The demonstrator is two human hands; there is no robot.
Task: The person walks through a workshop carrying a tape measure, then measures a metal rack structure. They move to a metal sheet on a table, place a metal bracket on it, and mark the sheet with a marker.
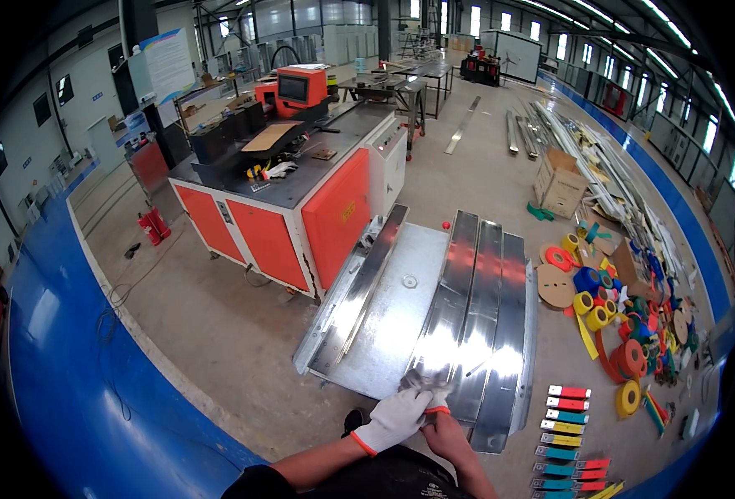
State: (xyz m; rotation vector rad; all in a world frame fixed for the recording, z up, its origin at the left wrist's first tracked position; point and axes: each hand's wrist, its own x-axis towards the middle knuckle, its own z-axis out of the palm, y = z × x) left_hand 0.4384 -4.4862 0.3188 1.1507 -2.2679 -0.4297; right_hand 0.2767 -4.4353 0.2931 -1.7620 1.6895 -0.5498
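Note:
My left hand [399, 418] wears a white knit glove with an orange cuff. Its fingers are closed on a second work glove [425, 384], greyish and blurred, whose orange-edged cuff lies against my right hand. Bare skin shows on my right hand [443, 432]; its fingers are hidden at that cuff, so I cannot tell how far inside they are. Both hands are together over the near edge of a low metal platform [397, 306]. Long shiny flat metal bars [448, 303] lie on it, several to the right and others along its left side.
Ahead on the left stands an orange-and-white machine cabinet [272, 241] with an orange-framed screen [294, 86] and gloves on top. At right lie coloured tape rolls [631, 358], cardboard boxes [560, 185], long metal strips and rows of coloured-sleeved bars [564, 427]. A cable [111, 341] crosses the left floor.

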